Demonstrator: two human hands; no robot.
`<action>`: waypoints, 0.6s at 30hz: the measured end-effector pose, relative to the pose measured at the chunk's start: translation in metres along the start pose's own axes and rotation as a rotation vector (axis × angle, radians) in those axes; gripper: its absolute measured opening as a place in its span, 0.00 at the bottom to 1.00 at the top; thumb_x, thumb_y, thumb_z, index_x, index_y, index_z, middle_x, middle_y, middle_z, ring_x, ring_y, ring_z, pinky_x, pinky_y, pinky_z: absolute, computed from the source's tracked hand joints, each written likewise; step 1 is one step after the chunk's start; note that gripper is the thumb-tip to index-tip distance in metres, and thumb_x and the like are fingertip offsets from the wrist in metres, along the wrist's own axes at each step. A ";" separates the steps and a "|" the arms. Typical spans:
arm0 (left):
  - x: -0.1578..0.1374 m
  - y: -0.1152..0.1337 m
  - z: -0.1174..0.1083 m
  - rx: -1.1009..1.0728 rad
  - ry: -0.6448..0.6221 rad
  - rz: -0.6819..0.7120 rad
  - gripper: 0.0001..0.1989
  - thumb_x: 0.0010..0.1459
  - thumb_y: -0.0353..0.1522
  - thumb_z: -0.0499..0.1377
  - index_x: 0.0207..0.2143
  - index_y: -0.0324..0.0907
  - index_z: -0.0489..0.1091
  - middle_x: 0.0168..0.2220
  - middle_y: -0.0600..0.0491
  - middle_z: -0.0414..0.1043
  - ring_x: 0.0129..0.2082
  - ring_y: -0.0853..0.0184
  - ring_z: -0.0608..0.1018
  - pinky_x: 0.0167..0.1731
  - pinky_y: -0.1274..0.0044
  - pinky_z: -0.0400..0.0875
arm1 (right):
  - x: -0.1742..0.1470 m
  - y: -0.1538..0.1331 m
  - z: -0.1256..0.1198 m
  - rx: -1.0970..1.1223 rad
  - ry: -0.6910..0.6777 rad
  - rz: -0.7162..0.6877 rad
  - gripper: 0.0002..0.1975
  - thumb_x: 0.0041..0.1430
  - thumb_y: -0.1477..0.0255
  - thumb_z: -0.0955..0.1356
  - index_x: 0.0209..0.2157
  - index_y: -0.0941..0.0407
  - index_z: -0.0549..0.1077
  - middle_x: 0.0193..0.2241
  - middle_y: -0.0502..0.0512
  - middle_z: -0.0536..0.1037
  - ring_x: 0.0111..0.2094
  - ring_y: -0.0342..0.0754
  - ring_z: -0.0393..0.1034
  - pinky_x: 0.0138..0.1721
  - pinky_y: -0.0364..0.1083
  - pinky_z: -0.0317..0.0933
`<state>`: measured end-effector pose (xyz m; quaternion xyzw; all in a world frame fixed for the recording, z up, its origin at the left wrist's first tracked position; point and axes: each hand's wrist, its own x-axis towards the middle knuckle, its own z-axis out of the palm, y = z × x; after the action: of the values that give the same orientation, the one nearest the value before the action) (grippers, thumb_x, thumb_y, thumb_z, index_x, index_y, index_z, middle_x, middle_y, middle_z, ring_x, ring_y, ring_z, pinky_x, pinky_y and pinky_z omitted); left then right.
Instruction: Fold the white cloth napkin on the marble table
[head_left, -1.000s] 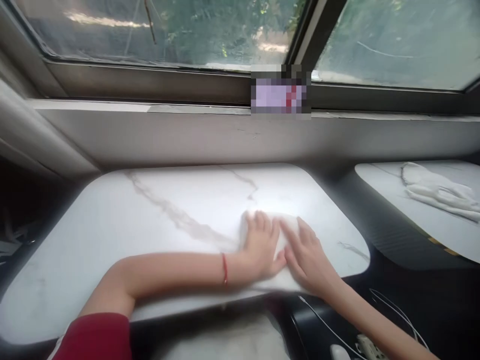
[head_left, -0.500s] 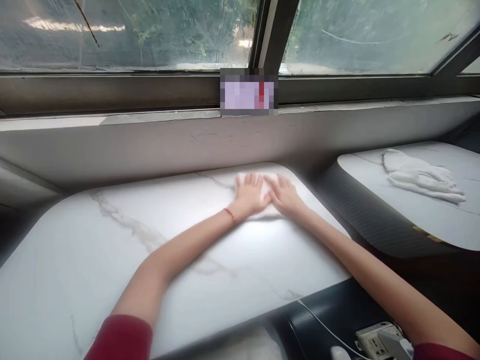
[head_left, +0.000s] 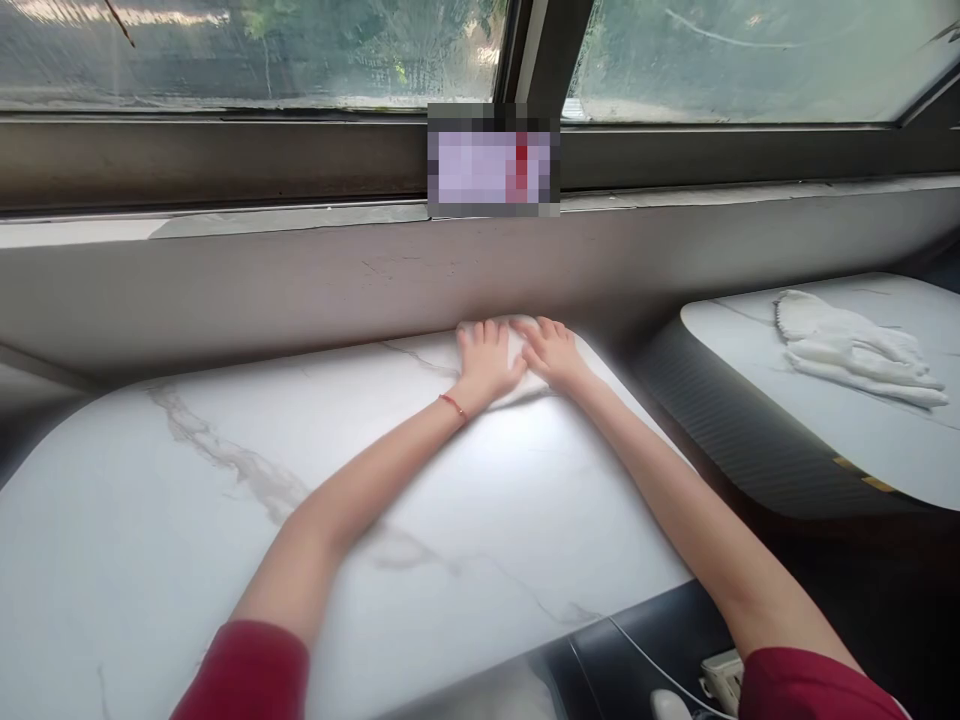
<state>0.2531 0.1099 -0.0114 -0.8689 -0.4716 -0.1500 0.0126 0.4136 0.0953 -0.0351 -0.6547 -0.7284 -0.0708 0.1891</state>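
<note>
A white cloth (head_left: pixel 516 340) lies flat at the far edge of a white marble-patterned table (head_left: pixel 225 520), close to the grey wall under the window. My left hand (head_left: pixel 486 362), with a red string on its wrist, presses flat on the cloth's left part. My right hand (head_left: pixel 551 352) presses flat on its right part, fingers spread and touching the left hand's thumb. Both arms are stretched far forward, with red sleeves at the bottom of the view. Most of the cloth is hidden under my palms.
A second white table (head_left: pixel 885 430) stands to the right with a crumpled white cloth (head_left: pixel 851 345) on it. A dark gap separates the tables. A power strip (head_left: pixel 724 675) and a white cable (head_left: pixel 645 655) lie below the near edge. The window sill (head_left: pixel 225 215) runs behind.
Both hands have slid the cloth away from me, from the table's near right part to its far edge by the wall. My arms are now stretched out.
</note>
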 end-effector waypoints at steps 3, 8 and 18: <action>-0.001 -0.001 -0.001 -0.006 -0.016 0.002 0.30 0.67 0.42 0.46 0.64 0.34 0.59 0.62 0.37 0.62 0.61 0.50 0.62 0.62 0.54 0.51 | -0.002 0.001 -0.001 0.010 -0.012 -0.007 0.28 0.65 0.65 0.55 0.64 0.52 0.64 0.55 0.65 0.65 0.54 0.62 0.57 0.53 0.59 0.57; -0.012 0.000 -0.002 -0.047 -0.025 0.021 0.30 0.68 0.43 0.46 0.66 0.34 0.57 0.66 0.37 0.56 0.65 0.51 0.59 0.65 0.54 0.46 | -0.010 0.001 -0.009 0.015 -0.044 0.005 0.29 0.64 0.67 0.56 0.65 0.53 0.63 0.58 0.66 0.64 0.57 0.62 0.57 0.55 0.61 0.57; -0.099 0.066 -0.023 -0.116 -0.087 0.514 0.27 0.64 0.39 0.50 0.59 0.31 0.65 0.56 0.35 0.69 0.55 0.48 0.70 0.56 0.56 0.61 | -0.167 -0.014 -0.070 -0.185 -0.040 0.179 0.27 0.69 0.66 0.54 0.65 0.55 0.63 0.59 0.67 0.65 0.58 0.64 0.60 0.53 0.63 0.63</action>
<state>0.2512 -0.0108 -0.0082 -0.9651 -0.2261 -0.1310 -0.0196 0.4247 -0.0857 -0.0302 -0.7331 -0.6610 -0.1077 0.1188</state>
